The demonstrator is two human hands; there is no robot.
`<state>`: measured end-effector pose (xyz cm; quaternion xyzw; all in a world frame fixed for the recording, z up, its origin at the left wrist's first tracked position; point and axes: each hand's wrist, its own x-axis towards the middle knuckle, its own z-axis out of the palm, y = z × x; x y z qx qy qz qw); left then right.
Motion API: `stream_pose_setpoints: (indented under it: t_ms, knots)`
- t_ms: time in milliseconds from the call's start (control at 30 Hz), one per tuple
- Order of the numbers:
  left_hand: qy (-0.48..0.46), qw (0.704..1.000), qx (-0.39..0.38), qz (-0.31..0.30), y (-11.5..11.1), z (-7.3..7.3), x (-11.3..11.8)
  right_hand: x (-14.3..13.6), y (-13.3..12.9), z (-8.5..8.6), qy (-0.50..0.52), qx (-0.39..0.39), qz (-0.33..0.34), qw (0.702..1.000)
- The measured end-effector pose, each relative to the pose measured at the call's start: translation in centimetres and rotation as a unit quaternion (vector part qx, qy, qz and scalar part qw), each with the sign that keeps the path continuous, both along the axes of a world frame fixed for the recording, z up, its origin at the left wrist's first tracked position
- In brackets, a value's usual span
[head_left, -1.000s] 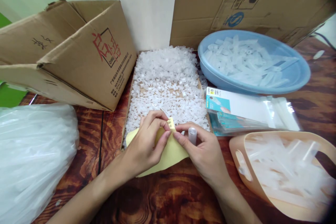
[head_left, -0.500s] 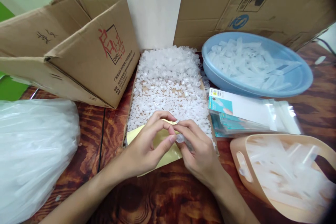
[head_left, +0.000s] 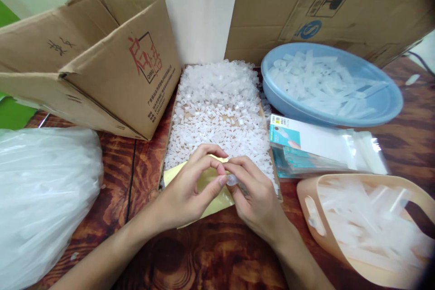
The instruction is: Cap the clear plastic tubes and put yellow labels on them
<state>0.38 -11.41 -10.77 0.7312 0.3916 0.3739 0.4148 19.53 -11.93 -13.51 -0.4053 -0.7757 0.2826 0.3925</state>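
My left hand (head_left: 197, 186) and my right hand (head_left: 256, 190) meet over the front of a shallow cardboard tray (head_left: 165, 147) of small translucent white pieces (head_left: 217, 136). Between them is a small clear plastic piece (head_left: 232, 180). My left thumb and index finger pinch its left side. The right fingers curl around its other side, and part of it is hidden by them. Under my hands a yellow sheet (head_left: 220, 201) lies over the tray's front edge.
An open cardboard box (head_left: 122, 68) and a filled plastic bag (head_left: 47, 199) stand left. At right are a blue basin (head_left: 288, 104) and a beige basket (head_left: 326, 235) of clear plastic pieces, with packaged cards (head_left: 316, 140) between. A large carton (head_left: 265, 13) stands behind.
The clear piece has tilted slightly between my fingers. Both hands stay in nearly the same place, and the camera view has shifted a little.
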Motion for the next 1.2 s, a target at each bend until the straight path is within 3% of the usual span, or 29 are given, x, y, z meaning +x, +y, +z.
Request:
stream_pose_setpoints:
  t_ms: [1200]
  knots:
    - [-0.023,1.0,-0.013,0.003,0.17,-0.27,0.07,0.15,0.09,-0.23,-0.001,0.009,-0.002,1.0]
